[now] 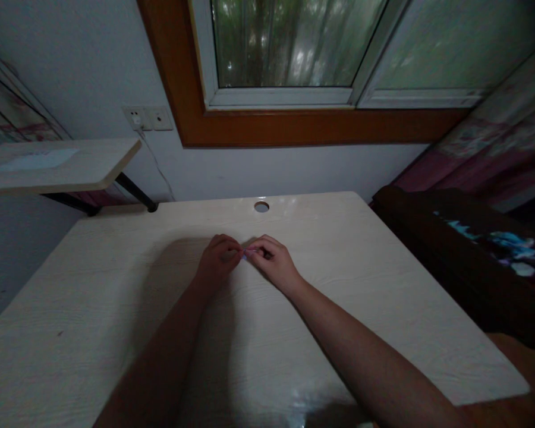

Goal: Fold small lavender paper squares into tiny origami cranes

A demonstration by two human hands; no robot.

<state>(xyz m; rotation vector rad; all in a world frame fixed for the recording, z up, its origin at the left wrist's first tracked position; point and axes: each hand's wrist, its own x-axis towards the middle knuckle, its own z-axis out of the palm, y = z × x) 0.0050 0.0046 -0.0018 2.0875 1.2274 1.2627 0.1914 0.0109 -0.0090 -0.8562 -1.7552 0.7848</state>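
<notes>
Hands [216, 261] [276, 261] close together, contact unclear.

I can read no lettering from here; the pale sheet [35, 159] on the shelf [96, 169], left of the fingers [271, 240] and farther back, is too blurred to make out.

Right side: I see open worktop [374, 273] outside the right forearm [352, 342]; dark furniture [441, 249] stands beyond the edge.
Left side: room outside the left forearm [169, 342], but the shelf [102, 163] and its legs [136, 191] block the far corner.
Between forearms: a free wedge, closed by left hand [216, 258] and right hand [274, 258].
Past them: an open strip, then wall [258, 169].
</notes>
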